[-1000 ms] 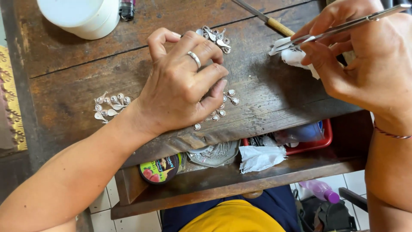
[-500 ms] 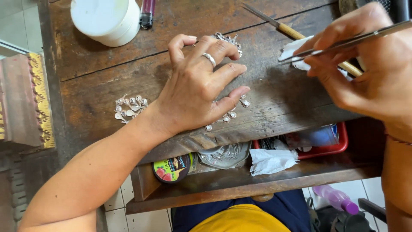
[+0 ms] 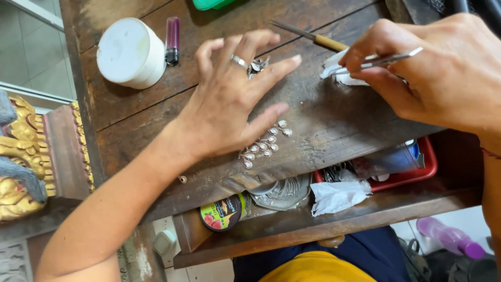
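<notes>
My left hand point(image 3: 229, 102), a ring on one finger, lies flat and spread on the dark wooden bench point(image 3: 323, 120). Under its fingertips sits a cluster of small silver pieces point(image 3: 257, 65). More small silver teardrop pieces point(image 3: 263, 146) lie just below the hand near the bench's front edge. My right hand point(image 3: 438, 78) grips thin metal tweezers point(image 3: 381, 61) whose tips rest over a white scrap of tissue point(image 3: 339, 70).
A white round tub point(image 3: 130, 52) and a small purple lighter point(image 3: 172, 39) stand at the back left. A wooden-handled tool point(image 3: 313, 36) lies behind the tissue. The open drawer point(image 3: 334, 219) holds a red tray point(image 3: 417, 172), crumpled paper, a small round tin and wire. A gilded carved piece point(image 3: 26, 151) stands left.
My left hand has opened from a loose curl to a flat spread over the silver pieces. The view has shifted, so the bench things appear further right and lower.
</notes>
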